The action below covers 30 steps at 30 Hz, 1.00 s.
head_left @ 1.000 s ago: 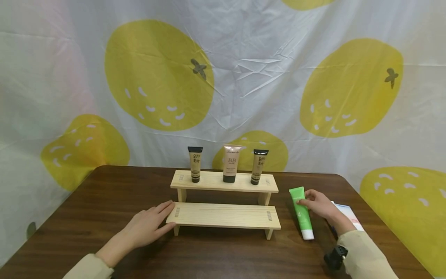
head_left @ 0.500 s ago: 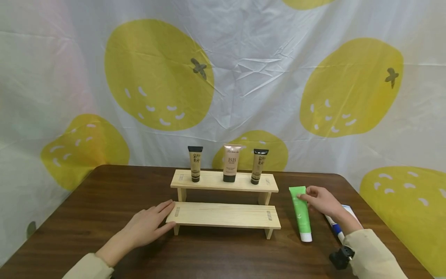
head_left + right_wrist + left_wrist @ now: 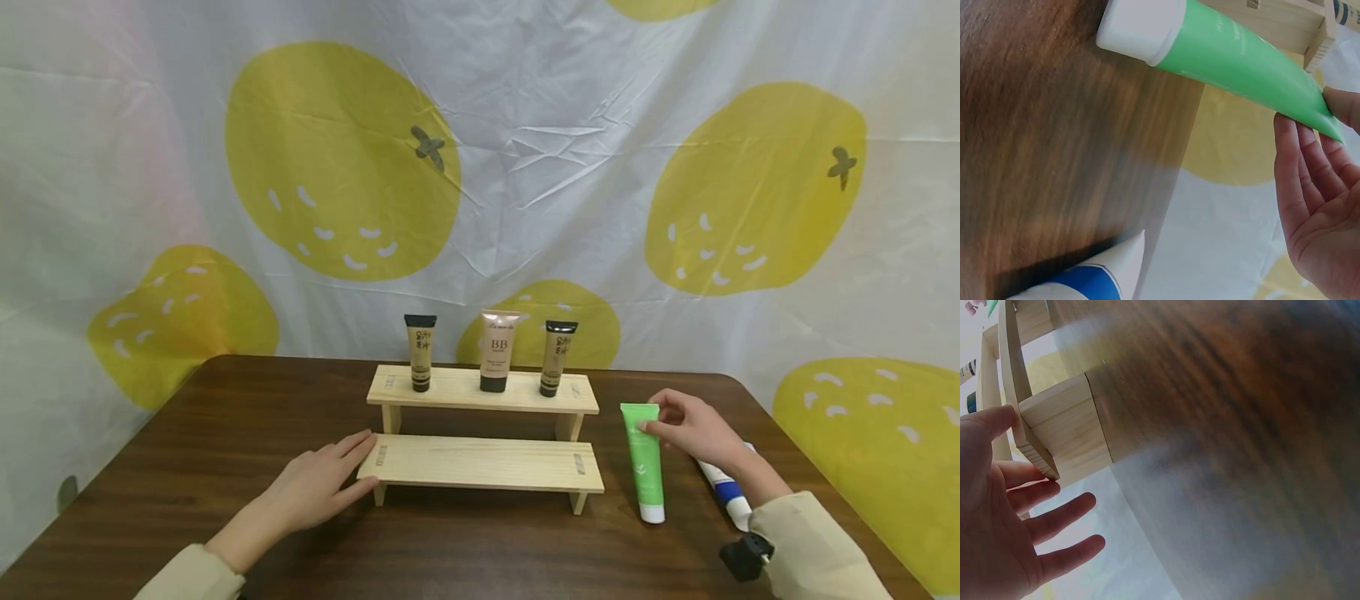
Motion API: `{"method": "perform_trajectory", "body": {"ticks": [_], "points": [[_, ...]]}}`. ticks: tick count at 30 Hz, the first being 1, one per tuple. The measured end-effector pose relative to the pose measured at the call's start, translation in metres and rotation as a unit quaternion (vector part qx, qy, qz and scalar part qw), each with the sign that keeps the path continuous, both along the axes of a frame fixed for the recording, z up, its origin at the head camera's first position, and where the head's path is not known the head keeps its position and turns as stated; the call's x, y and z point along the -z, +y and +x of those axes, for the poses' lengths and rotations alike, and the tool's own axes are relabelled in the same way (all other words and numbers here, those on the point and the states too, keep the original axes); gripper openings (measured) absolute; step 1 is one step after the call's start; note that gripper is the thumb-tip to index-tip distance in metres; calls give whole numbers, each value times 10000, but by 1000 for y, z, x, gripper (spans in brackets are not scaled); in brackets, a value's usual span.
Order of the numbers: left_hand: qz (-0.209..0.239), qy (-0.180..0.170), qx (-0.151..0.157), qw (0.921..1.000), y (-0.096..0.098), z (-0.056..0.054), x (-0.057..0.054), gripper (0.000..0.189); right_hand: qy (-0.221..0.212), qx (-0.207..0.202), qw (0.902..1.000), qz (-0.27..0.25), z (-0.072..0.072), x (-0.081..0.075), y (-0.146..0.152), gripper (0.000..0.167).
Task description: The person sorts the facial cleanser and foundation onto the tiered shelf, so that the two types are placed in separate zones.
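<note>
My right hand (image 3: 693, 429) pinches the top, crimped end of a green squeeze tube (image 3: 645, 467) between thumb and fingers. Its white cap points down, just right of a pale wooden two-step stand (image 3: 480, 462). In the right wrist view the green tube (image 3: 1241, 59) slants, with the cap at upper left. My left hand (image 3: 318, 483) rests on the left end of the lower step. From the left wrist, its thumb lies at the front edge of the board (image 3: 1016, 394) and two fingers touch the end; the other fingers extend freely.
On the upper step stand a gold tube with black ends (image 3: 422, 354), a pink BB cream tube (image 3: 498, 350) and another gold tube (image 3: 557, 358). A white and blue tube (image 3: 727, 490) lies on the dark wooden table (image 3: 300, 558), partly behind the right forearm. A lemon-print curtain (image 3: 525, 192) hangs behind.
The green tube has swung closer to vertical, its cap end shifting left. My right hand and forearm have moved slightly right, showing more of the white and blue tube. My left hand stays put.
</note>
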<state>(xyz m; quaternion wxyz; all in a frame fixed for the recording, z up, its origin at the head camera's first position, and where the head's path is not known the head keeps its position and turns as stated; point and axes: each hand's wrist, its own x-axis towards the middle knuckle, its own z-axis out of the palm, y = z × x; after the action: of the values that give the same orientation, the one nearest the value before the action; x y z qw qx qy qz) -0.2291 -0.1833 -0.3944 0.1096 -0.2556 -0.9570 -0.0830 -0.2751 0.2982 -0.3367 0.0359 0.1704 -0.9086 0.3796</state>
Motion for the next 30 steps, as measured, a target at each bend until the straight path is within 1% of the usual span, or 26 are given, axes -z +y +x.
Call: {"method": "perform_trajectory", "body": {"ticks": [2,8,10,14,20,25,28,30], "points": [[0,-10,-3,10000,0,0,0,62,37,-38,9999,87,4,-5,-2,26],[-20,-28,-4,10000,-1,0,0,61,403,-81,9980,475,6,-11,-3,17],[-22,-22,8,10000,-1,0,0,60,512,-85,9971,560,4,-9,-1,18],[-36,-29,17,10000,-1,0,1,61,671,-189,9958,600,7,-14,-4,18],[-54,-77,12,10000,-1,0,1,62,879,-286,9927,769,14,-28,-9,18],[-65,-134,2,9999,0,0,-2,63,1106,-366,9889,922,18,-41,-12,18],[-72,-132,-9,9999,0,0,-3,63,1184,-404,9879,920,19,-47,-13,17],[-72,-122,-8,9999,0,1,-3,63,1144,-470,9888,835,20,-51,-14,17]]}}
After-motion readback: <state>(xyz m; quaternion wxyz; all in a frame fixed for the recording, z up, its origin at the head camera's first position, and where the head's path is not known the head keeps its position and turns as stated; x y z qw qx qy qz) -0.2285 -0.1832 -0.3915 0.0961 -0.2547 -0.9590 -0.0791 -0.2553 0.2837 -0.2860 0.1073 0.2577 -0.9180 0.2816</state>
